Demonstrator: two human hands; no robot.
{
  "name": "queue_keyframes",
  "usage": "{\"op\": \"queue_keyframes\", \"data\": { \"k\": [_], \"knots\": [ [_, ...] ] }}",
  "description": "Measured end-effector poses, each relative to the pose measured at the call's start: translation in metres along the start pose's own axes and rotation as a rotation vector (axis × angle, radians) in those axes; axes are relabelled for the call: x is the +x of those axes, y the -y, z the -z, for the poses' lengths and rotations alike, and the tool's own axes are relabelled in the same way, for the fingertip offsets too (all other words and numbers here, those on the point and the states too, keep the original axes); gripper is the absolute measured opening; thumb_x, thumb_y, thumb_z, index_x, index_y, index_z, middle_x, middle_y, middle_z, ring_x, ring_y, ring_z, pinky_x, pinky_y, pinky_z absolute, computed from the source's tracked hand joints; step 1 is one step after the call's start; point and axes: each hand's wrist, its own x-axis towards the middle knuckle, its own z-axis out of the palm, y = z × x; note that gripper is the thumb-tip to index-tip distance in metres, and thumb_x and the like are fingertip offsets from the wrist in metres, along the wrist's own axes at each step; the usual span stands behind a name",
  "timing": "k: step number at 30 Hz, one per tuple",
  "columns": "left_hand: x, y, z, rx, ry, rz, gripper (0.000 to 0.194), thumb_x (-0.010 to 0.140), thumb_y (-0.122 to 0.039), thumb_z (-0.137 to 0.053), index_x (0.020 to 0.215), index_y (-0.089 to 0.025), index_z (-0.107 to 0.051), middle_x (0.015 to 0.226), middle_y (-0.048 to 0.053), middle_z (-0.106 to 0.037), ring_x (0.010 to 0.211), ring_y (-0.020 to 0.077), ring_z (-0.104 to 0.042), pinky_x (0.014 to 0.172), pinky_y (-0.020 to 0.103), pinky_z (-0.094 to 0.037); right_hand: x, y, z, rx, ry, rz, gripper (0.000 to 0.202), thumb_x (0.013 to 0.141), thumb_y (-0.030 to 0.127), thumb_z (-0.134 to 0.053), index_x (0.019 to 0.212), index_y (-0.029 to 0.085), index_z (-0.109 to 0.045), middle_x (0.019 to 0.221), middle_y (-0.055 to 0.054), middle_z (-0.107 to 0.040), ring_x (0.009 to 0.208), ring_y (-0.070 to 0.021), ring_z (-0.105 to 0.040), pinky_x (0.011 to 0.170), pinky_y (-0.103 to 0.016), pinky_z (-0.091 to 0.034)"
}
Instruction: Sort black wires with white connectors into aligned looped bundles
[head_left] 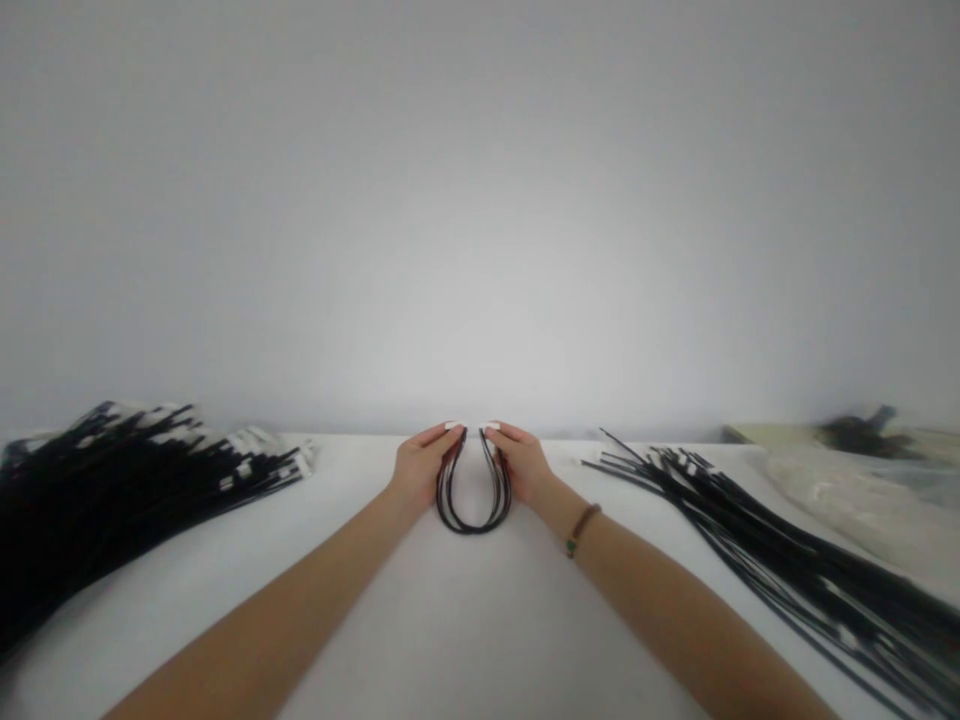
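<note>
Near the middle of the white table (480, 620), a black cable (471, 529) hangs in a U-shaped loop between my hands. My left hand (425, 465) pinches one end, where a white connector (454, 426) shows at the fingertips. The other end, with a white connector (489, 427), is pinched in my right hand (523, 463). The two ends are a little apart, level with each other. Several strands run side by side in the loop. A dark bracelet (583, 529) is on my right wrist.
A large pile of black cables (120, 500) with white connectors lies at the left. A smaller bundle of black cables (795, 560) spreads across the right. Behind it are clear plastic bags (862, 495) and a dark object (862, 434). A plain wall (480, 200) stands behind the table.
</note>
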Motion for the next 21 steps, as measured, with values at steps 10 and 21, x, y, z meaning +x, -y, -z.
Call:
{"op": "queue_keyframes", "data": {
  "k": [10, 21],
  "knots": [
    [0.0021, 0.0018, 0.0043, -0.010, 0.025, 0.063, 0.023, 0.053, -0.017, -0.070, 0.074, -0.013, -0.065, 0.072, 0.005, -0.064, 0.063, 0.0096, -0.056, 0.062, 0.019, -0.045, 0.0082, -0.0049, 0.0002, 0.044, -0.030, -0.068, 0.028, 0.051, 0.029, -0.070, 0.075, 0.015, -0.063, 0.066, 0.000, -0.058, 0.051, -0.0069, -0.044, 0.046, -0.019, -0.035],
    [-0.0007, 0.0044, 0.0053, 0.087, 0.093, 0.018, 0.025, 0.053, -0.022, -0.070, 0.077, -0.013, -0.065, 0.074, 0.005, -0.064, 0.060, 0.0098, -0.055, 0.059, 0.020, -0.044, 0.0069, -0.0094, 0.0044, -0.004, 0.058, -0.020, 0.023, 0.053, 0.030, -0.069, 0.070, 0.015, -0.064, 0.056, 0.003, -0.054, 0.046, -0.0053, -0.039, 0.045, -0.020, -0.030]
  ]
}}
